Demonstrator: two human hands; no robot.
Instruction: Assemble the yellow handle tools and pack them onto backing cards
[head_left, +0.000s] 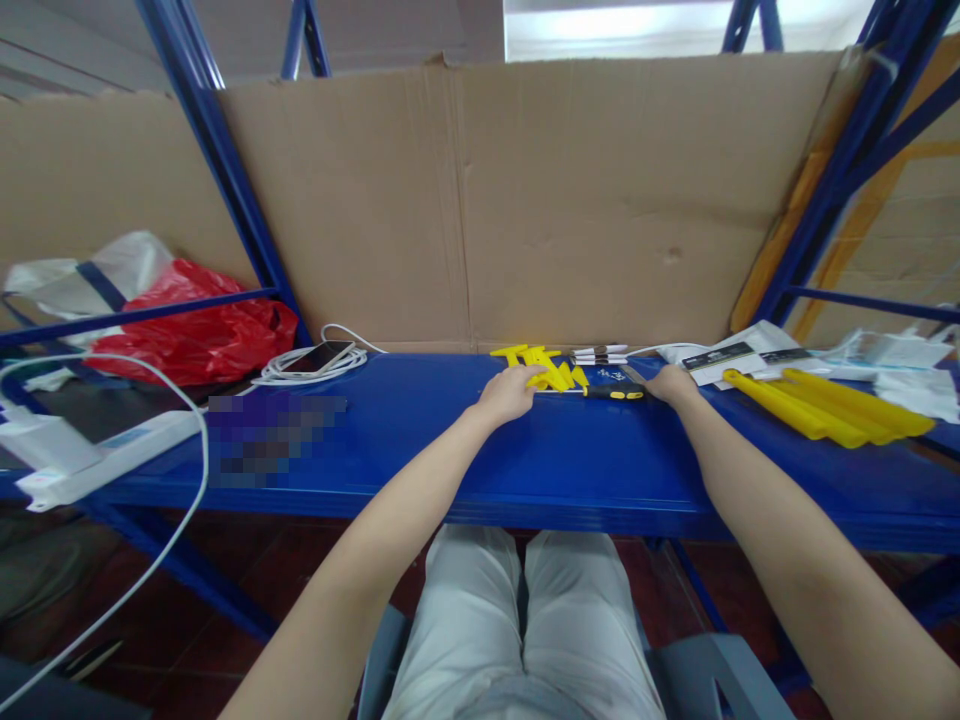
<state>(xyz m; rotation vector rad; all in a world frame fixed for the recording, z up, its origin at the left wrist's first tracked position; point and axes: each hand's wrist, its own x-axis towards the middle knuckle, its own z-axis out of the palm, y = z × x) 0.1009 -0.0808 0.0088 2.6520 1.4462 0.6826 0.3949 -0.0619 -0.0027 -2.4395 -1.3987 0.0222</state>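
My left hand (508, 394) reaches to the heap of small yellow plastic pieces (553, 374) at the back middle of the blue table. Its fingers are curled in against the pieces, and what they hold is hidden. Just right of it lies a screwdriver with a black and yellow handle (613, 392), its shaft pointing left. My right hand (673, 384) rests near the table's back edge, right of that handle, beside a thin greyish strip (634, 374). The back of the hand covers most of its fingers. Small parts (611, 373), too tiny to name, lie between the hands.
Long yellow plastic pieces (825, 408) and white packets with black labels (724, 362) lie at right. A banded white bundle (600, 355) stands by the cardboard wall (600, 200). Leftward are a phone with coiled cable (315, 362), a power strip (112, 458) and a red bag (199, 325).
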